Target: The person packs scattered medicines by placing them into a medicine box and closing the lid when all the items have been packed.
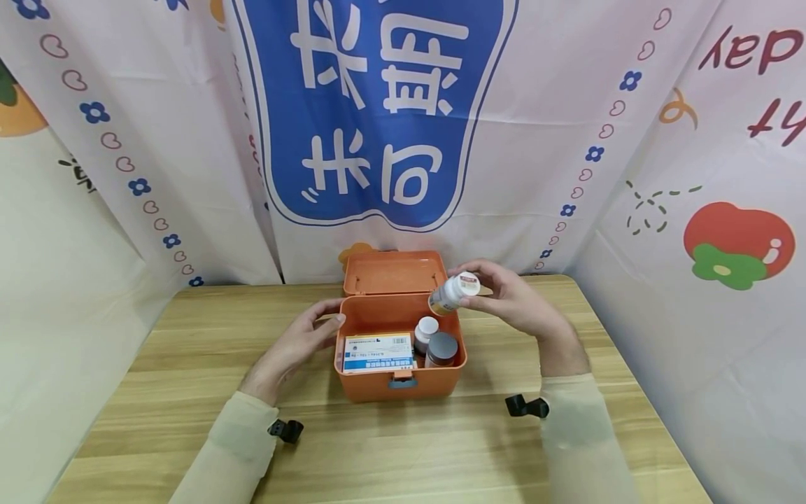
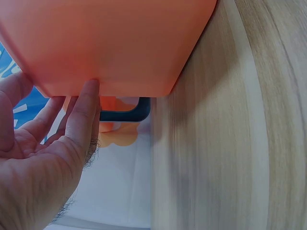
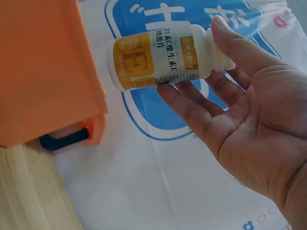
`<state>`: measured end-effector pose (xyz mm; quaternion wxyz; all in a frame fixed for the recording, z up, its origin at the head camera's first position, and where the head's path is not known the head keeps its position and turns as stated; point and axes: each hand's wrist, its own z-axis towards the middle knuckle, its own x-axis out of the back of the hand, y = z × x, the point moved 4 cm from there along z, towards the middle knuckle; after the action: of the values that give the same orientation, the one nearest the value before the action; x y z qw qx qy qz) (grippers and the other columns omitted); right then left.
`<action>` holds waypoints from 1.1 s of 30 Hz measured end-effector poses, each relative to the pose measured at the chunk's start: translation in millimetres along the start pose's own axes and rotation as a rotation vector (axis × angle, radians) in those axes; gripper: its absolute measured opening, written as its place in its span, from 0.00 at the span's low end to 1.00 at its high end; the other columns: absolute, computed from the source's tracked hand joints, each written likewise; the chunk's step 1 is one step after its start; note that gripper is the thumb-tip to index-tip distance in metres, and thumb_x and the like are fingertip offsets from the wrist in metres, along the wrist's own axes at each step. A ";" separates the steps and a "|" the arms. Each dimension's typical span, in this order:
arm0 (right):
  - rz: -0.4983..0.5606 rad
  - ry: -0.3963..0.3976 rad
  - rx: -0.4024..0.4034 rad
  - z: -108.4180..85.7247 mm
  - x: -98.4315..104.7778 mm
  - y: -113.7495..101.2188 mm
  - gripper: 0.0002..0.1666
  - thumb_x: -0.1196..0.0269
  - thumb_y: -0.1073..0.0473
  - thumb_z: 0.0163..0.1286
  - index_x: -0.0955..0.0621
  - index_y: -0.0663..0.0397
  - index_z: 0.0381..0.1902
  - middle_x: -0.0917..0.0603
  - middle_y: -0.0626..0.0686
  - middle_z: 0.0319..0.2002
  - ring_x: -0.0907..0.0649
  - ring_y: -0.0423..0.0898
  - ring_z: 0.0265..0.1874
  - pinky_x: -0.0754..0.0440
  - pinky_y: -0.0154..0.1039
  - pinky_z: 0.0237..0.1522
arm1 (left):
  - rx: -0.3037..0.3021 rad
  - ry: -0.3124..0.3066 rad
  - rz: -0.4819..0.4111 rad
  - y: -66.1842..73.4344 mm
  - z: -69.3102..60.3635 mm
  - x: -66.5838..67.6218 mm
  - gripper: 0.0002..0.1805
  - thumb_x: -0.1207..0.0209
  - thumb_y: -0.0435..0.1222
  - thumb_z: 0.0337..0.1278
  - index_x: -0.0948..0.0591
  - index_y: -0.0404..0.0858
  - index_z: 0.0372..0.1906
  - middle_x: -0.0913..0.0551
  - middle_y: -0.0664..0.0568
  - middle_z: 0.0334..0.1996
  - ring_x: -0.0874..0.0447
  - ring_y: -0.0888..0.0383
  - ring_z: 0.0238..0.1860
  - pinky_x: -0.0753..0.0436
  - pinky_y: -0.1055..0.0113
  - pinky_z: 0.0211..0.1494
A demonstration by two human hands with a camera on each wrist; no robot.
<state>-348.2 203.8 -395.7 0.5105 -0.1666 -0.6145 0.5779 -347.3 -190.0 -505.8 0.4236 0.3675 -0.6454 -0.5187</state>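
My right hand (image 1: 513,297) grips a white vitamin bottle (image 1: 455,292) by its cap end, tilted over the right rear rim of an orange box (image 1: 398,386). In the right wrist view the bottle (image 3: 158,57) shows a yellow and silver label, the thumb on one side and fingers on the other. My left hand (image 1: 305,343) touches the box's left side; in the left wrist view its fingertips rest against the orange wall (image 2: 110,48). Inside the box are a blue and white medicine carton (image 1: 378,351), a small white-capped bottle (image 1: 427,332) and a grey-lidded jar (image 1: 442,348).
The box's lid (image 1: 395,273) stands open at the back, near the printed cloth (image 1: 378,241). A dark handle (image 2: 127,115) shows at the rear of the box. The wooden table (image 1: 403,455) extends around it, with cloth walls on the sides.
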 end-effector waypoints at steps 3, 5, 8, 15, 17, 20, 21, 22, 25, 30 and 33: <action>0.010 -0.015 -0.012 5.9 -7.3 -0.4 0.27 0.28 0.69 0.83 0.19 0.63 0.75 0.16 0.65 0.77 0.14 0.52 0.70 0.08 0.32 0.65 | 0.002 0.002 0.003 0.3 -0.2 -0.2 0.37 0.42 0.42 0.97 0.38 0.33 0.94 0.34 0.30 0.89 0.26 0.28 0.87 0.12 0.45 0.83; 0.016 -0.028 -0.022 9.1 -12.2 -0.3 0.27 0.28 0.69 0.83 0.19 0.62 0.75 0.15 0.65 0.77 0.15 0.55 0.71 0.07 0.32 0.65 | 0.002 0.003 0.004 0.0 0.0 -0.1 0.36 0.42 0.42 0.97 0.38 0.33 0.94 0.34 0.30 0.89 0.26 0.28 0.87 0.12 0.45 0.83; 0.012 -0.050 -0.036 13.5 -19.0 0.3 0.27 0.28 0.69 0.84 0.20 0.62 0.76 0.15 0.65 0.73 0.15 0.57 0.70 0.07 0.32 0.64 | 0.005 0.005 0.006 -0.4 0.3 0.0 0.36 0.42 0.43 0.97 0.38 0.33 0.94 0.34 0.30 0.89 0.26 0.28 0.87 0.12 0.46 0.83; -0.016 -0.104 -0.043 23.7 -32.5 3.4 0.29 0.26 0.67 0.83 0.19 0.60 0.76 0.14 0.63 0.71 0.14 0.58 0.69 0.09 0.33 0.67 | 0.005 0.005 -0.001 -0.7 0.7 -0.4 0.37 0.42 0.42 0.97 0.38 0.33 0.94 0.35 0.30 0.89 0.26 0.28 0.87 0.12 0.45 0.83; -0.024 -0.115 -0.046 26.6 -35.3 4.7 0.29 0.25 0.66 0.82 0.19 0.58 0.76 0.14 0.62 0.72 0.14 0.58 0.70 0.09 0.38 0.70 | 0.006 0.006 -0.002 -0.9 0.8 -0.1 0.36 0.42 0.42 0.97 0.38 0.33 0.94 0.35 0.30 0.90 0.27 0.28 0.87 0.12 0.45 0.83; -0.035 -0.125 -0.054 30.3 -38.4 6.3 0.29 0.25 0.66 0.82 0.18 0.57 0.76 0.14 0.60 0.71 0.14 0.57 0.69 0.09 0.48 0.74 | 0.009 0.007 0.000 -0.3 0.4 0.0 0.36 0.42 0.42 0.97 0.38 0.34 0.94 0.35 0.31 0.90 0.27 0.28 0.88 0.13 0.45 0.84; -0.040 -0.131 -0.057 31.7 -39.5 6.5 0.28 0.25 0.66 0.82 0.18 0.57 0.76 0.14 0.60 0.71 0.14 0.57 0.69 0.09 0.51 0.74 | 0.008 0.006 0.000 0.0 0.2 -0.1 0.37 0.42 0.43 0.97 0.38 0.34 0.94 0.35 0.31 0.90 0.27 0.28 0.88 0.13 0.45 0.84; -0.050 -0.136 -0.055 33.1 -40.5 6.4 0.28 0.25 0.67 0.82 0.18 0.57 0.75 0.13 0.60 0.70 0.13 0.57 0.68 0.09 0.53 0.74 | 0.009 0.006 0.000 0.4 0.0 -0.2 0.37 0.42 0.43 0.97 0.38 0.34 0.94 0.35 0.31 0.90 0.27 0.28 0.88 0.13 0.45 0.84; -0.087 -0.151 -0.056 37.2 -43.3 6.4 0.27 0.26 0.66 0.82 0.18 0.57 0.74 0.13 0.60 0.69 0.13 0.56 0.66 0.10 0.54 0.72 | 0.009 0.006 0.000 0.8 -0.1 -0.6 0.36 0.42 0.43 0.97 0.38 0.33 0.94 0.35 0.31 0.90 0.27 0.28 0.88 0.13 0.45 0.84; -0.140 -0.179 -0.073 43.0 -48.0 7.0 0.26 0.24 0.65 0.82 0.17 0.55 0.73 0.12 0.59 0.69 0.13 0.54 0.64 0.09 0.45 0.70 | 0.005 0.005 0.001 1.2 -0.6 -1.0 0.36 0.43 0.42 0.97 0.38 0.33 0.94 0.35 0.30 0.90 0.26 0.28 0.87 0.12 0.47 0.83; -0.166 -0.207 -0.080 45.6 -51.3 7.4 0.26 0.24 0.64 0.82 0.17 0.54 0.72 0.11 0.59 0.69 0.12 0.53 0.64 0.08 0.43 0.68 | 0.009 0.005 0.004 1.8 -1.3 -1.0 0.36 0.43 0.42 0.97 0.38 0.33 0.94 0.35 0.30 0.90 0.26 0.28 0.87 0.12 0.45 0.83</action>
<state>-366.8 140.4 -415.9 0.4835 -0.0746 -0.6981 0.5228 -345.8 -189.3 -504.1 0.4245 0.3696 -0.6473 -0.5140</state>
